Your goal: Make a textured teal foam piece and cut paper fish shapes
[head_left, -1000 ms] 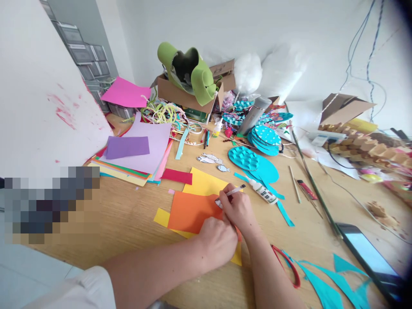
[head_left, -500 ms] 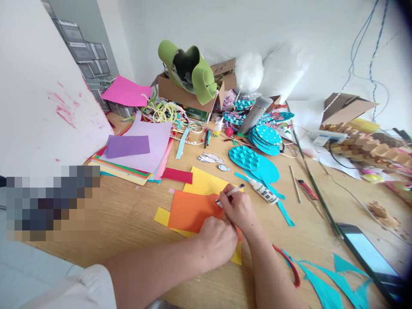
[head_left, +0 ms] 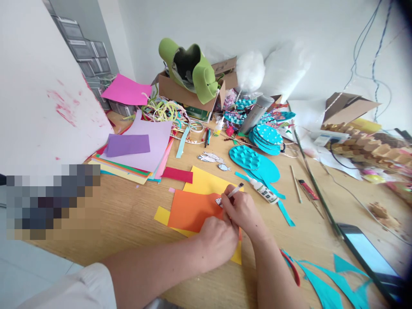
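My right hand (head_left: 240,208) is closed around a white pen (head_left: 236,190), over the right part of an orange sheet (head_left: 189,210). A small white patterned paper piece (head_left: 219,201) shows beside its fingers. My left hand (head_left: 217,240) rests on the sheet's lower right, fingers curled and touching the right hand; what it holds, if anything, is hidden. Under the orange sheet lies yellow paper (head_left: 202,180), with a red strip (head_left: 177,175) at its upper left. Small paper fish (head_left: 209,157) lie behind it.
A glue bottle (head_left: 264,191) and blue ovals (head_left: 244,157) lie to the right. Red-handled scissors (head_left: 292,268), blue scraps (head_left: 322,285) and a phone (head_left: 368,249) are nearer at right. Stacked coloured paper (head_left: 138,150) is at left; a silver flask (head_left: 256,113) leans behind.
My right hand and the pen have shifted slightly, and more of the white patterned piece shows. The left hand stays nearly where it was.
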A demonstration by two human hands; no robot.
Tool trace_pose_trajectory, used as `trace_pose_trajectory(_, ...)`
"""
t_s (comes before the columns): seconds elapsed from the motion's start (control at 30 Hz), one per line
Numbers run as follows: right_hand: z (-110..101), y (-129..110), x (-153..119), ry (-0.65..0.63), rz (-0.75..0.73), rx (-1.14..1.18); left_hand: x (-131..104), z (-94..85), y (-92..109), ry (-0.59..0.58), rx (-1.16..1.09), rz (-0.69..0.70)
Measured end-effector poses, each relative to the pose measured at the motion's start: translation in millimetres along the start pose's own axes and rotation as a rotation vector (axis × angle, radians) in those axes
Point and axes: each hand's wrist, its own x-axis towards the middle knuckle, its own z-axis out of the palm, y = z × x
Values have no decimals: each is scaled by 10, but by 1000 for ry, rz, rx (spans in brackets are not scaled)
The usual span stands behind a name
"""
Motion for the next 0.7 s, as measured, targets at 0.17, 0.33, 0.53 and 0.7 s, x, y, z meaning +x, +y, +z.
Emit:
trace_pose_trajectory(0.17,-8,13,-12,-16,-10,-40,-4,61,12,34,37,12)
trace_pose_trajectory(0.33,-19,3,-17,-20,2,-49,-10,67,14,59,2,23)
trace_pose_trajectory(0.53,-30,-19,-18,-9,7,-39,-7,51,6,27,2,20)
trace_pose_trajectory(0.7,-73,0,-38,336,53,183,-20,34,15,64,80,16)
